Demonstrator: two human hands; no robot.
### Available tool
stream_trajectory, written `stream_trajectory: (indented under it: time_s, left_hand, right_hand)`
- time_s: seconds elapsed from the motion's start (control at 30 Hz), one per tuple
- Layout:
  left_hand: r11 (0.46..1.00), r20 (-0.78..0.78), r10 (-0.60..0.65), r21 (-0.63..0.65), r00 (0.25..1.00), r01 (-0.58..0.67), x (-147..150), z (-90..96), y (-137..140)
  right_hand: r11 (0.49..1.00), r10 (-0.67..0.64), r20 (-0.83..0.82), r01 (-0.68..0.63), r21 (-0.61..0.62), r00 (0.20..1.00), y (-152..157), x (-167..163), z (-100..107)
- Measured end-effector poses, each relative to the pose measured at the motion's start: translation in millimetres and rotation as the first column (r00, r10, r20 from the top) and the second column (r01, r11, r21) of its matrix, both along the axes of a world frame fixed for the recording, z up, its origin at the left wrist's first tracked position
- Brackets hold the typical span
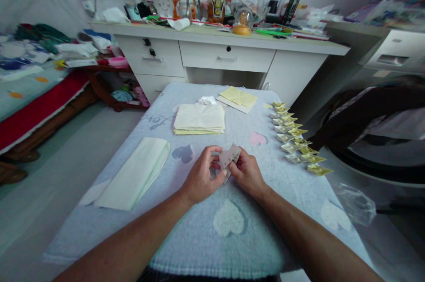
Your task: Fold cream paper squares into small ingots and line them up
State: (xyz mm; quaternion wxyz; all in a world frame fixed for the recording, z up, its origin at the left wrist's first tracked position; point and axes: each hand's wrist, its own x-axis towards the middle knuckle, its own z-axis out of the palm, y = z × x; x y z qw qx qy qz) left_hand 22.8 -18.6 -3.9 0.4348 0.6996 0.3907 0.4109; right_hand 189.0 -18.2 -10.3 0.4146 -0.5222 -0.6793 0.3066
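A small folded piece of whitish paper (229, 156) is held between both hands above the cloth-covered table. My left hand (206, 175) grips its left and lower side, thumb in front. My right hand (247, 171) pinches its right edge with thumb and fingers. Part of the paper is hidden behind the fingers. Beyond the hands lies a stack of cream and yellow paper sheets (199, 118). To the right, several small folded paper boats (292, 133), yellow and whitish, stand in rows along the table edge.
A large folded pale sheet (136, 173) lies at the left. Yellow and white sheets (239, 97) and a crumpled white tissue (206, 101) rest at the far side. Behind stands a cluttered white desk (229, 54); a washing machine (381, 140) is at the right.
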Motion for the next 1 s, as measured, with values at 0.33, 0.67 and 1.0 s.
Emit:
stream_trajectory:
  time_s: [0.33, 0.67, 1.0]
  left_hand:
    - [0.981, -0.153, 0.189, 0.066, 0.97, -0.181, 1, 1.1, 0]
    - [0.978, 0.166, 0.089, -0.199, 0.982, -0.055, 0, 0.0, 5]
    - [0.957, 0.287, 0.132, -0.285, 0.949, -0.047, -3, 1.6, 6]
  right_hand:
    - [0.994, 0.039, 0.025, -0.042, 0.104, 0.999, -9, -6, 3]
    - [0.982, 0.083, 0.048, -0.09, 0.163, 0.995, -10, -4, 3]
    - [0.927, 0.172, 0.038, -0.175, 0.332, 0.984, -9, 2, 6]
